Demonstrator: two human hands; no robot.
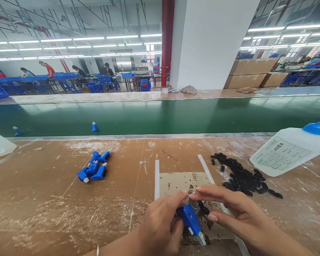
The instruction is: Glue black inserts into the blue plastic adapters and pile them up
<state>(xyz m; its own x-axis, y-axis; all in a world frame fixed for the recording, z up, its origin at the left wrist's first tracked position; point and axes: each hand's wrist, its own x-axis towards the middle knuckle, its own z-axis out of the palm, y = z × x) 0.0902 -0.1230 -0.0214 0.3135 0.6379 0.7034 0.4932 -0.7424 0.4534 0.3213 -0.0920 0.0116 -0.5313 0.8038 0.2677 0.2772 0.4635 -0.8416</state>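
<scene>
My left hand (162,222) is closed around a small blue plastic piece (190,217) with a white tip that points down and to the right. Just beyond that piece is a small round greyish thing (194,204), partly hidden by my fingers. My right hand (230,209) has thumb and fingers apart over the same spot, its fingertips close to the greyish thing; whether they touch it I cannot tell. Between that thumb and the fingers shows a black piece (203,207). Beneath both hands lies a stained tan sheet (176,181) between white strips.
Several blue pieces (94,167) lie at left, and a pile of black pieces (241,174) at right. A tilted white bottle (281,153) with a blue cap is at far right. A green belt (138,115) crosses behind, carrying a blue piece (95,126). People sit in the background.
</scene>
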